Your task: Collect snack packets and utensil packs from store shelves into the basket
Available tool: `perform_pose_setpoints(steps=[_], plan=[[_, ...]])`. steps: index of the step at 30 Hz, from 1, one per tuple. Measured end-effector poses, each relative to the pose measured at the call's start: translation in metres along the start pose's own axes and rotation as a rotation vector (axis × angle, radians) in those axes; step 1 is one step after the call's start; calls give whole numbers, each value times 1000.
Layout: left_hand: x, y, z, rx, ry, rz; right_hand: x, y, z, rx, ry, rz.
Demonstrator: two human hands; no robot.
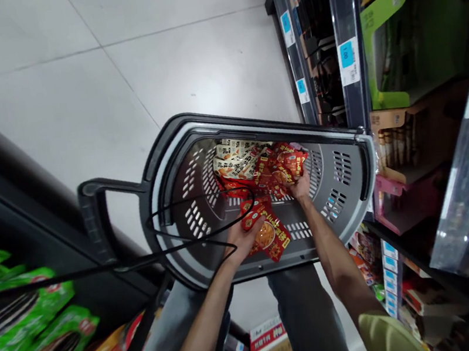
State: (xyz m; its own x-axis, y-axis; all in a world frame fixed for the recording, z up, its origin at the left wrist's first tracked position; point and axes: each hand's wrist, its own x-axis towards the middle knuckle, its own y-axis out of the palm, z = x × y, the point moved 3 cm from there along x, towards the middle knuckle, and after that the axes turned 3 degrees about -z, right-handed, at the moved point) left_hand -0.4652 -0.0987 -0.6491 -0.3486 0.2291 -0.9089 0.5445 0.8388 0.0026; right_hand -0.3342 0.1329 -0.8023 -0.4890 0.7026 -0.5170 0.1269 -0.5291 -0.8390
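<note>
A grey plastic shopping basket (340,167) stands on the floor in front of me, with red snack packets (277,165) and pale packets (234,160) lying in it. My left hand (242,239) is closed on a few red packets (270,235) over the near side of the basket. My right hand (301,186) reaches deeper in and grips a red packet among the pile.
Store shelves (350,62) with price tags and boxed goods rise on the right. Green and orange bags (29,338) hang on a dark rack at the left. The basket's handle (94,221) points left. A thin black cable (190,230) crosses the basket. Cartons (268,348) sit by my legs.
</note>
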Motion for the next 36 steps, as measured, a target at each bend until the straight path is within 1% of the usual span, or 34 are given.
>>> perform_pose_setpoints(steps=[2,4,8,10,13,19,25,29,31,33,36], plan=[[0,0,2,24,-13,-7,-7,-1,4,-35,54,5],[0,0,5,50,-32,-18,-17,-3,11,-63,72,26],[2,-1,10,61,-38,-13,-30,-1,23,-83,9,151],[2,-1,10,47,-36,-8,-30,1,26,-96,-25,211],[2,2,7,15,-38,10,-29,0,29,-127,-64,265],[-1,7,-2,43,-34,18,-30,-7,32,-287,-46,285],[-2,10,-5,50,-40,41,-21,-6,32,-342,-166,401],[-6,11,-12,76,-23,56,-21,-4,36,-335,-266,474],[-9,9,-15,100,-13,59,-26,-8,39,-316,-292,476],[-14,6,-14,120,-1,42,-35,-17,39,-275,-292,456],[-24,1,-7,136,49,-12,-53,-44,36,-180,-229,384]])
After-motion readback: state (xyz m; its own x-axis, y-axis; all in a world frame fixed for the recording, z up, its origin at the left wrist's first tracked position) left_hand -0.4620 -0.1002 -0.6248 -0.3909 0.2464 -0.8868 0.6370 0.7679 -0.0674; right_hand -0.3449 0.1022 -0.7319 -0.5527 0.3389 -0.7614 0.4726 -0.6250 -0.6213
